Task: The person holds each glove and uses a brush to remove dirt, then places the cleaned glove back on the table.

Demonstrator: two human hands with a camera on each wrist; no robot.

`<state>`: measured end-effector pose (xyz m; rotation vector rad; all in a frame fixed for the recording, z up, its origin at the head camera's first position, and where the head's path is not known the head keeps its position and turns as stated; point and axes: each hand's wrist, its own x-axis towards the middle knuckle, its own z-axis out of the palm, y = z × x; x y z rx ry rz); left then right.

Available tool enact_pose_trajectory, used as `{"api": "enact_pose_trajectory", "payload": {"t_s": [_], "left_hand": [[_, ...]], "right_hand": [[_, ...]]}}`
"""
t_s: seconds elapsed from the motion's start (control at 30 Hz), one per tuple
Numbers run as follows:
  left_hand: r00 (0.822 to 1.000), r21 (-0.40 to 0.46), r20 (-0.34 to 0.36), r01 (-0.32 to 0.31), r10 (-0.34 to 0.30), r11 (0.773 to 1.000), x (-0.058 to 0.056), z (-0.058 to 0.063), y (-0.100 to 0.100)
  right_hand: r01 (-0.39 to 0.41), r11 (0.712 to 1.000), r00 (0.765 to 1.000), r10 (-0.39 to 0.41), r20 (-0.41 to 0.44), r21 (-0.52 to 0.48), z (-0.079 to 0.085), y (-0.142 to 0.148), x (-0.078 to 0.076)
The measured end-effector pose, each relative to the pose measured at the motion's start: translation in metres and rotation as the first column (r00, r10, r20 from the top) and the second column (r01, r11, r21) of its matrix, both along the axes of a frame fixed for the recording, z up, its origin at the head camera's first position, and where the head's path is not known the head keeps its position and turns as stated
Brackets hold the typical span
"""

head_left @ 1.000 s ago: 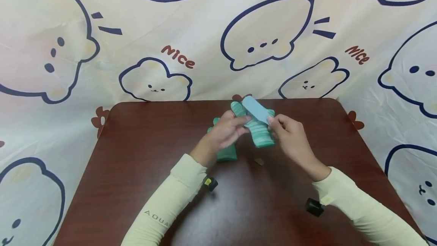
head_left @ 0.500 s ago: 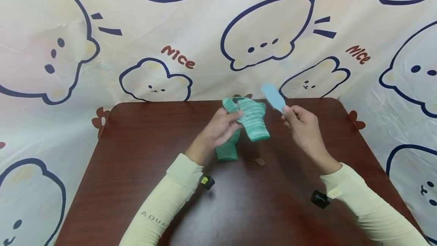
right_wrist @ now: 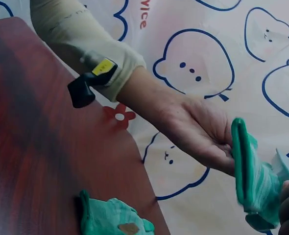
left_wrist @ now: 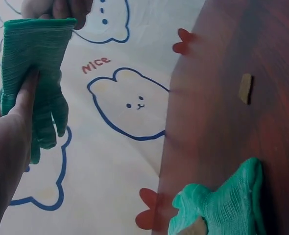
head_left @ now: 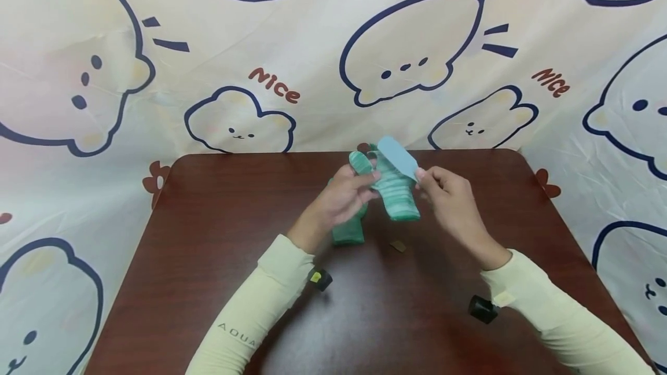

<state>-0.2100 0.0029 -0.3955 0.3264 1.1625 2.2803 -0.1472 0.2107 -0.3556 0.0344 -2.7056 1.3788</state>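
In the head view my left hand (head_left: 341, 198) pinches a green and white striped knit glove (head_left: 398, 195) near its thumb, holding it raised over the table with the cuff toward me. My right hand (head_left: 450, 195) grips a light blue brush (head_left: 397, 156) by its handle end. The brush's flat back faces up, and its head overlaps the glove's finger part. The left wrist view shows my thumb lying along the held glove (left_wrist: 36, 49). A second green glove (head_left: 348, 231) lies on the table, partly hidden behind my left hand; a brown patch (right_wrist: 129, 228) shows on it.
A small flat brown piece (head_left: 398, 246) lies on the dark wood table (head_left: 208, 236), right of the second glove. Behind the table hangs a cloth (head_left: 312, 33) printed with cartoon faces. Both wrists wear black cameras.
The brush lifts off the glove to the right half a second ago, then comes back left over it. The held glove shifts left, then slightly right again; the second glove stays put.
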Motion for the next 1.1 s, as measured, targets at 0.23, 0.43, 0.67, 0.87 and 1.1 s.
{"api": "enact_pose_trajectory", "payload": {"t_s": [0.23,0.43,0.67,0.87,1.1], "left_hand": [[1.000,0.019,0.027,-0.011,0.010,1.000,-0.001,0.002,-0.004],[0.997,0.055,0.022,-0.071,0.070,0.996,-0.005,0.001,-0.013],[1.000,0.013,0.010,-0.006,0.006,1.000,-0.006,-0.002,0.000],[0.999,0.010,-0.025,0.033,-0.033,0.999,-0.001,0.001,0.007],[1.000,0.017,0.017,0.022,-0.022,1.000,-0.001,0.004,0.005]], "right_hand": [[0.061,0.997,0.998,-0.062,-0.025,-0.043,0.001,0.018,-0.008],[0.124,0.991,0.991,-0.126,-0.038,-0.053,0.000,0.038,-0.011],[0.003,0.999,1.000,-0.004,-0.019,-0.050,0.004,0.012,0.000],[-0.022,1.000,1.000,0.022,0.020,-0.015,-0.002,-0.001,0.002],[0.036,0.999,0.999,-0.037,-0.007,-0.028,-0.001,0.016,-0.003]]}}
